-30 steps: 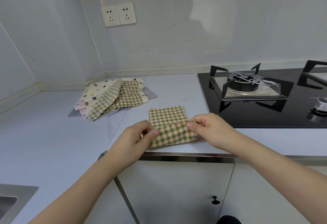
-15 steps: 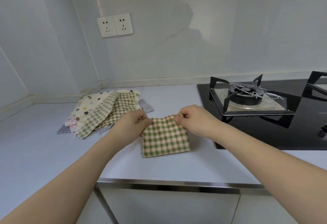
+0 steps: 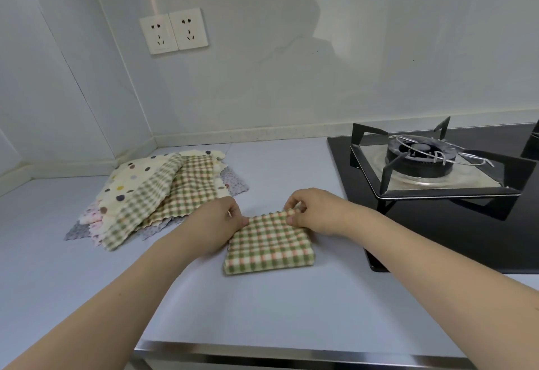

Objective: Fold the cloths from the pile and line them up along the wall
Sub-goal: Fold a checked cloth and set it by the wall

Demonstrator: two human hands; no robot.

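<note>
A green and pink checked cloth (image 3: 269, 245) lies folded into a small rectangle on the grey counter (image 3: 262, 311). My left hand (image 3: 215, 223) pinches its far left corner. My right hand (image 3: 316, 212) pinches its far right corner, with the thumb on top. A pile of cloths (image 3: 157, 194) lies to the left near the wall corner: a spotted cream one, checked ones and a grey flowered one underneath.
A black gas hob (image 3: 437, 182) with a burner and pan support fills the right side, close to my right hand. Two wall sockets (image 3: 174, 32) sit above the pile. The counter's metal front edge (image 3: 291, 355) runs along the bottom.
Both hands folded the near half of the checked cloth away from me, over the far half. They now hold the far corners, and the cloth lies half as deep.
</note>
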